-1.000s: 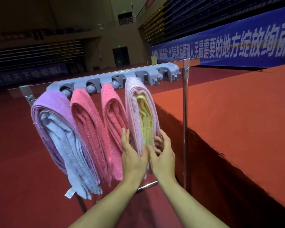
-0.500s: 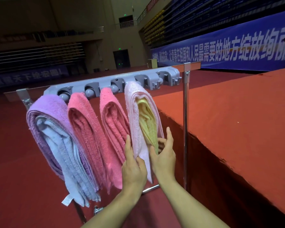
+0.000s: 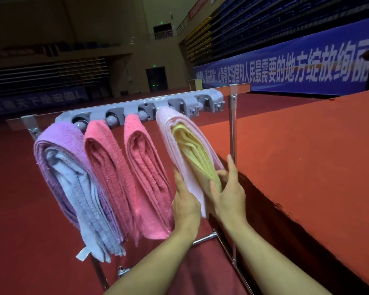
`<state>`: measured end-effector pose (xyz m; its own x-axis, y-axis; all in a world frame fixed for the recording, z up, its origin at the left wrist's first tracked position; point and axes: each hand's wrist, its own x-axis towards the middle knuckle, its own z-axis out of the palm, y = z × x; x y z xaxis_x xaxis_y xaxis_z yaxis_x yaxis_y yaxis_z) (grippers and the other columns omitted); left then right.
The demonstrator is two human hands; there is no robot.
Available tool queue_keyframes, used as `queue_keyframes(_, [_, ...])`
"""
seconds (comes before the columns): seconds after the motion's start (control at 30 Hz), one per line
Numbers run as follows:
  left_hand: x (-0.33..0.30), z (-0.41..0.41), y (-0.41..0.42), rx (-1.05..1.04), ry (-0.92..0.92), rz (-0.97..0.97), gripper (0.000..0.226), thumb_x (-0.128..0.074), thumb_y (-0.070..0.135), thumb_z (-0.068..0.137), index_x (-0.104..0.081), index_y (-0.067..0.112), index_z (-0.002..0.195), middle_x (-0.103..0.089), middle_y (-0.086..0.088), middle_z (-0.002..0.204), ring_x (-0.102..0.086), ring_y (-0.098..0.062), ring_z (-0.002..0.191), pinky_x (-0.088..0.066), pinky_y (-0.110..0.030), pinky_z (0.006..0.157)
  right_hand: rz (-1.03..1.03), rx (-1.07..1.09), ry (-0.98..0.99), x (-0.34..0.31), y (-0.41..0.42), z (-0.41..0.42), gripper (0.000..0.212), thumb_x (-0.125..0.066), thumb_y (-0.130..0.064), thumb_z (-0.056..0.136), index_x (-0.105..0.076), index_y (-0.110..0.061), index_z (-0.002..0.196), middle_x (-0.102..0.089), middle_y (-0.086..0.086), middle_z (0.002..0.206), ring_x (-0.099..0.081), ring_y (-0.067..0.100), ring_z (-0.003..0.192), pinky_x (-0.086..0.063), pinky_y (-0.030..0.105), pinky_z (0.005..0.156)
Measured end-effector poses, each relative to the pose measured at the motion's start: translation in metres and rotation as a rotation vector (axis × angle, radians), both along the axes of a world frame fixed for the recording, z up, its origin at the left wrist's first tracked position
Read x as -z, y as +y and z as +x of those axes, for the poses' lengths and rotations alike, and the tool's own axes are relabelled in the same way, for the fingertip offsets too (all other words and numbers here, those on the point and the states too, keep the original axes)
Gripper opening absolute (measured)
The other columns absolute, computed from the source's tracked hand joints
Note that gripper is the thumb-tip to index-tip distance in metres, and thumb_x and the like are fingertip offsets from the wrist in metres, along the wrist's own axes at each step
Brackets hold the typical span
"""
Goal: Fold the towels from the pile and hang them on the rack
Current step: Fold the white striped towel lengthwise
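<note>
We identify the hanging items by colour, reading from the left. The first towel [image 3: 58, 150] is lilac outside, with pale blue-grey inner folds and a white tag at its lower end. The second towel [image 3: 107, 162] is coral pink. The third towel [image 3: 145, 158] is a brighter, plain pink. The fourth towel [image 3: 179, 145] is pale pink outside, with a light yellow layer [image 3: 192, 145] showing in its fold. We note the rack [image 3: 136, 107] as grey plastic on silver metal tubing. The tabletop [image 3: 307, 145] is orange-red; the floor [image 3: 13, 188] is dark red. The banner [image 3: 296, 67] is blue with white lettering.
</note>
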<state>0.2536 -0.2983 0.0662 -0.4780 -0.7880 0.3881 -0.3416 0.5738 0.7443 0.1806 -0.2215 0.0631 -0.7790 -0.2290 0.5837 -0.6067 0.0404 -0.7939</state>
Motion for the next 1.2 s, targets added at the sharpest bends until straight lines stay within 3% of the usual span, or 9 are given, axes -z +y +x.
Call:
queue_keyframes(0.07, [0.002, 0.0, -0.008, 0.0, 0.032, 0.01, 0.084, -0.044, 0.012, 0.094, 0.01, 0.034, 0.155, -0.066, -0.028, 0.106, -0.063, -0.046, 0.09, -0.045, -0.046, 0.071, 0.009, -0.105, -0.009, 0.006, -0.003, 0.01, 0.082, -0.069, -0.013, 0.087, -0.023, -0.029, 0.152, -0.063, -0.023, 0.094, -0.058, -0.014, 0.083, -0.037, 0.001, 0.074])
queue_keyframes(0.17, [0.016, 0.014, -0.013, 0.118, 0.099, 0.094, 0.094, -0.052, 0.023, 0.093, 0.021, 0.044, 0.148, -0.068, -0.024, 0.106, -0.066, -0.041, 0.082, -0.052, -0.045, 0.069, -0.024, -0.123, 0.016, 0.013, -0.005, 0.022, 0.065, -0.062, -0.017, 0.09, -0.034, -0.032, 0.147, -0.066, -0.017, 0.09, -0.064, 0.002, 0.079, -0.049, 0.019, 0.077])
queue_keyframes(0.23, [0.02, 0.026, -0.014, 0.217, 0.186, 0.154, 0.092, -0.051, 0.031, 0.091, 0.022, 0.059, 0.141, -0.061, -0.017, 0.131, -0.065, -0.036, 0.106, -0.053, -0.047, 0.089, -0.078, -0.077, -0.033, 0.011, -0.007, 0.022, 0.058, -0.055, -0.016, 0.093, -0.036, -0.028, 0.147, -0.065, -0.018, 0.096, -0.062, 0.002, 0.084, -0.046, 0.02, 0.079])
queue_keyframes(0.33, [0.018, 0.044, -0.007, 0.264, 0.345, 0.135, 0.084, -0.046, 0.011, 0.097, 0.007, 0.057, 0.143, -0.019, 0.013, 0.159, -0.026, -0.003, 0.145, -0.023, -0.03, 0.118, -0.091, -0.209, -0.196, 0.002, -0.013, 0.015, 0.057, -0.049, -0.017, 0.098, -0.031, -0.033, 0.149, -0.064, -0.022, 0.113, -0.059, -0.004, 0.093, -0.041, 0.02, 0.09])
queue_keyframes(0.43, [0.011, 0.058, -0.002, 0.297, 0.505, 0.079, 0.072, -0.04, 0.011, 0.091, -0.011, 0.05, 0.144, -0.024, 0.026, 0.154, -0.023, 0.006, 0.143, -0.021, -0.022, 0.118, -0.091, -0.311, -0.287, -0.007, -0.022, 0.012, 0.058, -0.046, -0.033, 0.093, -0.029, -0.041, 0.148, -0.063, -0.026, 0.118, -0.06, -0.002, 0.103, -0.047, 0.035, 0.099])
queue_keyframes(0.53, [0.002, 0.062, 0.002, 0.297, 0.574, 0.037, 0.061, -0.045, 0.013, 0.093, -0.028, 0.045, 0.142, -0.035, 0.027, 0.149, -0.034, 0.006, 0.138, -0.03, -0.013, 0.111, -0.15, -0.336, -0.281, -0.015, -0.015, 0.017, 0.053, -0.049, -0.022, 0.098, -0.035, -0.034, 0.147, -0.066, -0.019, 0.115, -0.06, -0.002, 0.108, -0.05, 0.033, 0.097])
queue_keyframes(0.7, [-0.014, 0.046, 0.029, 0.46, 0.554, 0.011, 0.052, -0.046, 0.008, 0.091, -0.042, 0.029, 0.138, -0.047, 0.005, 0.144, -0.045, 0.001, 0.128, -0.037, -0.009, 0.099, -0.094, -0.271, -0.179, -0.019, 0.035, 0.017, 0.052, -0.051, -0.03, 0.095, -0.038, -0.035, 0.145, -0.067, -0.017, 0.114, -0.061, 0.002, 0.108, -0.046, 0.035, 0.102])
queue_keyframes(1.0, [0.002, -0.059, 0.143, 0.922, 0.358, 0.073, 0.048, -0.049, 0.01, 0.087, -0.049, 0.042, 0.123, -0.055, 0.008, 0.125, -0.055, -0.006, 0.114, -0.048, -0.016, 0.087, 0.096, 0.127, -0.092, -0.016, 0.217, -0.021, 0.046, -0.055, -0.013, 0.097, -0.045, -0.024, 0.141, -0.065, -0.011, 0.111, -0.059, -0.005, 0.098, -0.043, 0.009, 0.082])
queue_keyframes(1.2, [0.009, -0.133, 0.269, 1.241, 0.326, 0.137, 0.044, -0.047, 0.012, 0.085, -0.053, 0.036, 0.12, -0.053, 0.019, 0.119, -0.055, -0.001, 0.107, -0.049, -0.016, 0.082, 0.222, 0.489, -0.101, 0.0, 0.369, -0.027, 0.041, -0.056, -0.015, 0.096, -0.05, -0.025, 0.135, -0.066, -0.01, 0.108, -0.062, 0.003, 0.095, -0.049, 0.022, 0.082])
